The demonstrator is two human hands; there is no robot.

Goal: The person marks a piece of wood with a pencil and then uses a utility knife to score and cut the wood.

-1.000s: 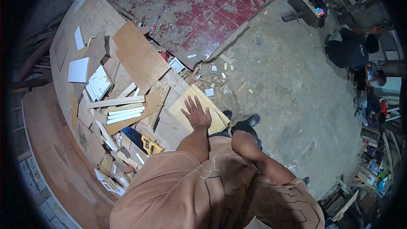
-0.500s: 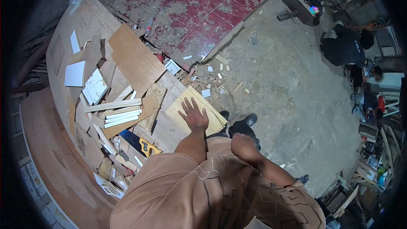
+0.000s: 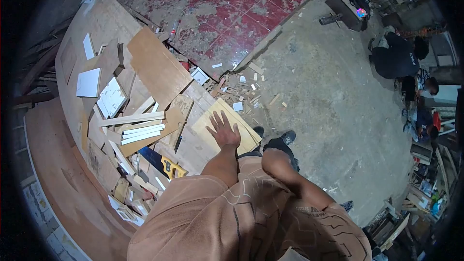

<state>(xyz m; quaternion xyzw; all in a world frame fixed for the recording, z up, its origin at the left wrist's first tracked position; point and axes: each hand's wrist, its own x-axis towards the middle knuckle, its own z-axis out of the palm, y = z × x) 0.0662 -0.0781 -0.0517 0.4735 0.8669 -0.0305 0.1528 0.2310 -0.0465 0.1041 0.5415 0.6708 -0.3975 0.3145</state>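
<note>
Head view: left hand (image 3: pixel 224 129) lies flat, palm down, fingers spread and released, on a pale yellow plywood panel (image 3: pixel 247 133) at frame center. Panel is a thin rectangle with a smooth face, and its long axis runs upper left to lower right. It sits at the near edge of the wood pile, just ahead of the body, with dark shoes (image 3: pixel 288 137) right beside its lower right corner. Left hand is the nearer 1 and is already touching it. Right hand (image 3: pixel 274 157) is drawn back at the waist, off the panel; it looks curled, but I cannot tell whether it is clenched or holds anything.

To the left are stacked white strips (image 3: pixel 141 129), a big brown sheet (image 3: pixel 157 65) with a matte face, and a saw with a yellow handle (image 3: pixel 170 167). Small offcuts (image 3: pixel 246 89) are scattered above the panel. Worn red tile (image 3: pixel 227 5) fills the top of the frame and rough grey concrete (image 3: pixel 328 96) the right. Another person (image 3: pixel 396 58) crouches at upper right, well apart.
</note>
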